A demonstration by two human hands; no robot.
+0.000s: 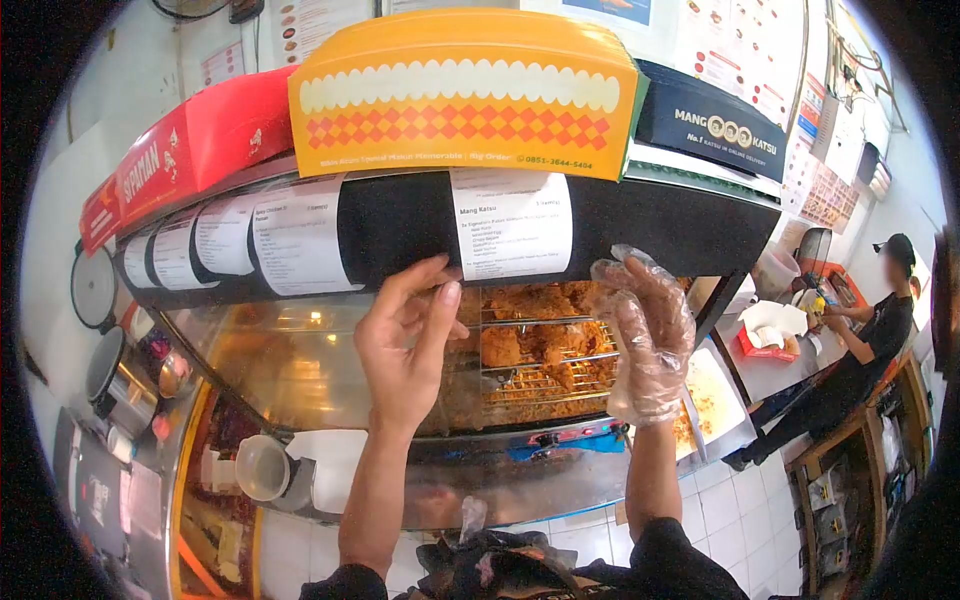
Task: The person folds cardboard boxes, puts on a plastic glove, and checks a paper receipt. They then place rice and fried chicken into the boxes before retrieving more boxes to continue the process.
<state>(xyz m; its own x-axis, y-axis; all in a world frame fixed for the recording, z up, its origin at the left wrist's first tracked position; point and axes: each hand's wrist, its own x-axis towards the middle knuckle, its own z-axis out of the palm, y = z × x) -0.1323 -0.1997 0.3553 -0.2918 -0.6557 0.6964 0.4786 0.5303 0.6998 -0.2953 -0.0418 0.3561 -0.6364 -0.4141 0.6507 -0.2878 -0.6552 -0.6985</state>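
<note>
My left hand [405, 345] is bare and raised before the black front panel [395, 225] of a food warmer. Its index fingertip and thumb are just left of the lower corner of a printed order slip [512, 228], with a small gap between them. On my right hand [652, 345] is a clear plastic glove; its fingers are bent loosely, a little below the panel and right of the slip, and nothing shows in them. Between the two hands, fried chicken [545, 345] lies on wire racks [560, 362] behind the warmer's glass.
More order slips [300, 235] hang along the panel's left. Above stand yellow [460, 95], red [215, 130] and dark blue [715, 120] boxes. A tray [725, 395] with crumbs and a knife [694, 425] sits right. A co-worker [880, 325] stands at a side counter [815, 350].
</note>
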